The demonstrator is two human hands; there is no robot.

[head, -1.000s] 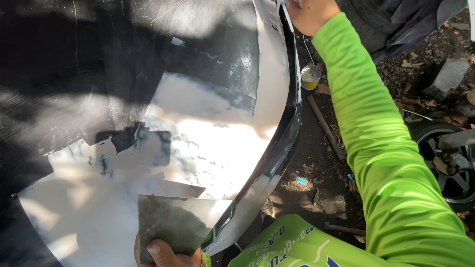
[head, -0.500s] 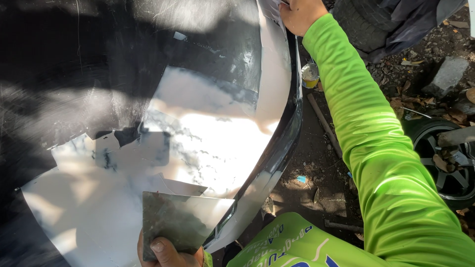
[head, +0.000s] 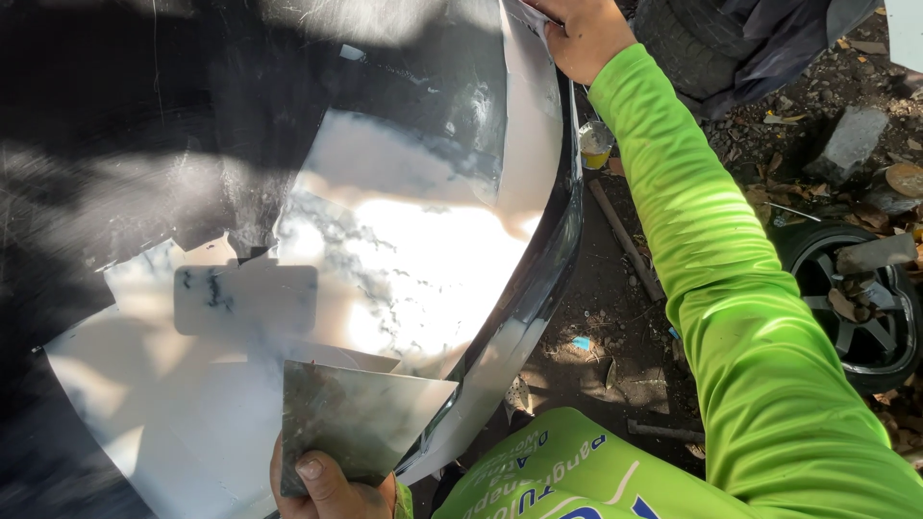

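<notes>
Head view looks down on a big black car panel (head: pixel 115 173) with a wide patch of pale filler (head: pixel 404 269) spread across it. Sun and shade make bright and dark spots on the patch. At the bottom edge of the panel, the left hand (head: pixel 332 485) is closed on a flat metal scraper (head: pixel 361 413). Its thumb lies on top of the blade. The scraper is grey and smeared, and it rests over the pale patch near the panel's lower rim. At the top edge of the panel, the right hand (head: pixel 582 34) is bent over the rim and seems to grip it, but the fingers are partly out of view. Its arm wears a bright green sleeve (head: pixel 731 288) that runs down the right side. Beside the panel lies the dirt ground (head: pixel 615 317). A small can (head: pixel 596 144) stands there, close to the panel's rim. A dark wheel (head: pixel 860 298) lies further right, with stones (head: pixel 851 139) and dry leaves near it.
</notes>
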